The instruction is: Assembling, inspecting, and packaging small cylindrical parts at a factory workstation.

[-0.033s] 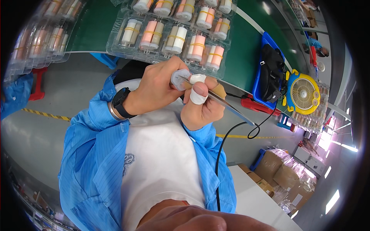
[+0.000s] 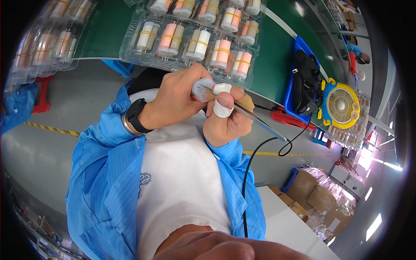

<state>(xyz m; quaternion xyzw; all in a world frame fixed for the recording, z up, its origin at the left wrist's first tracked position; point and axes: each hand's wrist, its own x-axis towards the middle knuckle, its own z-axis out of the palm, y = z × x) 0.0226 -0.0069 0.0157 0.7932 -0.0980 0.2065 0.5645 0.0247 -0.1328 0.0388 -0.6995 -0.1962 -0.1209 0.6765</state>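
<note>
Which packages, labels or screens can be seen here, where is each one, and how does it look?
Clear plastic blister trays: on the green table, top centre, holding white and pink cylinders banded in yellow.
More clear plastic trays: upper left, blurred.
Brown cardboard boxes wrapped in clear film: lower right, on the floor.
Black wristwatch: on the left wrist; its screen cannot be seen.
No signs are visible.

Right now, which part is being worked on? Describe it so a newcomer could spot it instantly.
Start at the green bench, with its clear blister trays of banded pink and white cylinders. Just below the trays' near edge, the left hand grips a small grey cylindrical part, against which the right hand lays a thin metal tool. Unlike the tray cylinders, it is single, grey, unbanded and held.
</note>
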